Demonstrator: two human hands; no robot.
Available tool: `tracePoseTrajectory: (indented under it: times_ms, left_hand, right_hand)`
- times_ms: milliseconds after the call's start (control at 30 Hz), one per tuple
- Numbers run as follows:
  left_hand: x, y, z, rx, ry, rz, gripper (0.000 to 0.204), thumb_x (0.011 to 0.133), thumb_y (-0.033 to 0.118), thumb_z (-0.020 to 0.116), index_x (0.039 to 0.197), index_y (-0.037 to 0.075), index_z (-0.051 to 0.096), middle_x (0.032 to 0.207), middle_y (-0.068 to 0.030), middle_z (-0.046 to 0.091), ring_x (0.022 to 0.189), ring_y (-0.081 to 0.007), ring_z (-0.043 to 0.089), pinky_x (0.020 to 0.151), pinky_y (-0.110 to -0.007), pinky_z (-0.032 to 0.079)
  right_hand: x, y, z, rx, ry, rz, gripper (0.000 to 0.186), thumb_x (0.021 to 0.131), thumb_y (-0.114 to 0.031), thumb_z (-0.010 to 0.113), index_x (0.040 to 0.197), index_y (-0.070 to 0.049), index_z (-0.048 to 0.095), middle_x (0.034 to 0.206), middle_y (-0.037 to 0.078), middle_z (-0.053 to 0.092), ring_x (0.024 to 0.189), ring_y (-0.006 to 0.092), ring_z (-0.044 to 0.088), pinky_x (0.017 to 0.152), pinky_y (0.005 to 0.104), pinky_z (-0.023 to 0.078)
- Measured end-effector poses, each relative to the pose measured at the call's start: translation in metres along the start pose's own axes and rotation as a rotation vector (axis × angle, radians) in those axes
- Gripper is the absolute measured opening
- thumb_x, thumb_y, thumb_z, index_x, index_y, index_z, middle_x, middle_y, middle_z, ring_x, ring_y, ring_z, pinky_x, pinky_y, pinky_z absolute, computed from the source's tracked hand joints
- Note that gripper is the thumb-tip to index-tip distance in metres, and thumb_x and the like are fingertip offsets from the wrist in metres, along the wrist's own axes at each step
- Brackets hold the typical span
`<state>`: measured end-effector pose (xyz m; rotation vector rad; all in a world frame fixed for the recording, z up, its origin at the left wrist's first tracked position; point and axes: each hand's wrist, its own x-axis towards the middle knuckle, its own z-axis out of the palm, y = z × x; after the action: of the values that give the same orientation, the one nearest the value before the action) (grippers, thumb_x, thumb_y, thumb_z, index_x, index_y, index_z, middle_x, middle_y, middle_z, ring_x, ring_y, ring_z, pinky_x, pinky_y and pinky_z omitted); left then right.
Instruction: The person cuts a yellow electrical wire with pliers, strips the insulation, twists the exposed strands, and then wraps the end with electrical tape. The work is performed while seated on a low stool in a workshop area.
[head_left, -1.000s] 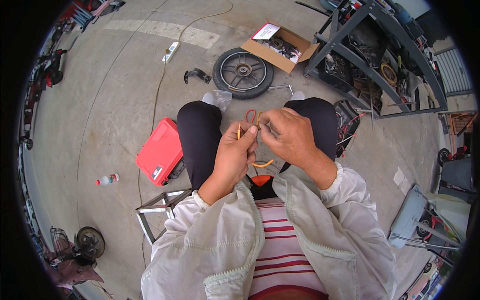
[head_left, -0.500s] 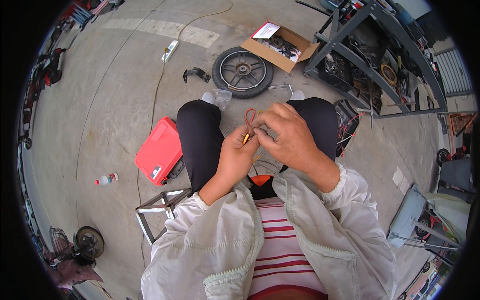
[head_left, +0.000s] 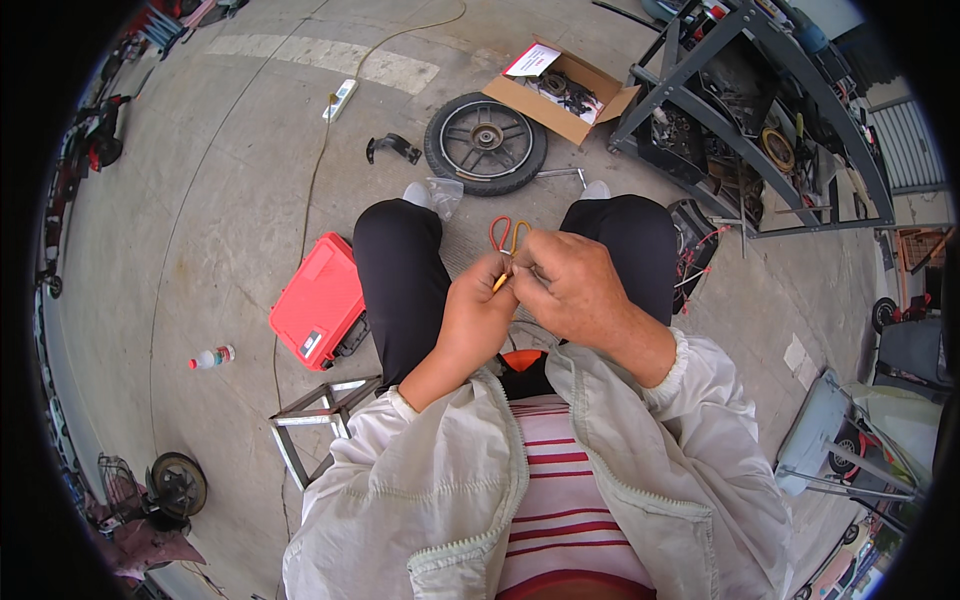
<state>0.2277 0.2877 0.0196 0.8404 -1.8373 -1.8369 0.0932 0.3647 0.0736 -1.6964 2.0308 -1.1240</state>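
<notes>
Orange and red thin wires (head_left: 508, 236), bent into small loops, stand up above the knees, pinched between both hands. The left hand (head_left: 478, 312) and the right hand (head_left: 570, 288) meet in front of the chest, fingers closed tightly on the wires. A red plastic case (head_left: 318, 300) lies on the concrete floor (head_left: 200, 190).

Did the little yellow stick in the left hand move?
Yes. The small yellow stick in the left hand has tipped from upright to slanted and swung right, away from the red plastic case, toward the right hand.
</notes>
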Motion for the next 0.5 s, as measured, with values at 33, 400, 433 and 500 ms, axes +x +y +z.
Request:
tracePoseTrajectory:
  times_ms: [33, 400, 433, 500]
  left_hand:
    - [-0.001, 0.004, 0.002, 0.004, 0.015, 0.041, 0.008, 0.094, 0.009, 0.063, 0.094, 0.001, 0.062, 0.070, -0.0027, 0.057, 0.065, -0.0077, 0.049, 0.058, -0.027, 0.043]
    - [-0.001, 0.008, -0.005, -0.058, -0.007, -0.090, 0.011, 0.096, 0.010, 0.060, 0.098, -0.001, 0.063, 0.077, -0.0016, 0.061, 0.071, -0.0055, 0.051, 0.062, -0.025, 0.044]
    - [-0.001, 0.008, -0.005, -0.064, -0.005, -0.082, 0.012, 0.096, 0.009, 0.059, 0.099, -0.001, 0.063, 0.078, -0.0019, 0.061, 0.071, -0.0057, 0.052, 0.063, -0.025, 0.045]
    - [-0.002, 0.005, -0.005, -0.067, -0.009, -0.066, 0.013, 0.096, 0.008, 0.058, 0.102, -0.001, 0.064, 0.080, -0.0029, 0.063, 0.073, -0.0063, 0.053, 0.065, -0.026, 0.046]
  right_hand:
    - [0.000, -0.001, -0.001, 0.024, 0.051, 0.028, 0.011, 0.081, -0.009, 0.065, 0.082, -0.003, 0.056, 0.071, 0.014, 0.061, 0.068, 0.0358, 0.061, 0.061, 0.0452, 0.049]
    - [0.008, -0.010, -0.016, 0.061, -0.046, 0.070, 0.011, 0.081, -0.009, 0.069, 0.090, -0.004, 0.064, 0.083, 0.011, 0.060, 0.082, 0.0306, 0.062, 0.073, 0.0413, 0.050]
    - [0.007, -0.010, -0.014, 0.083, -0.063, 0.077, 0.012, 0.080, -0.008, 0.069, 0.090, -0.004, 0.064, 0.083, 0.011, 0.060, 0.083, 0.0310, 0.062, 0.074, 0.0418, 0.050]
    - [0.006, -0.009, -0.012, 0.084, -0.068, 0.087, 0.012, 0.078, -0.007, 0.070, 0.088, -0.004, 0.064, 0.083, 0.011, 0.060, 0.082, 0.0310, 0.062, 0.073, 0.0416, 0.050]
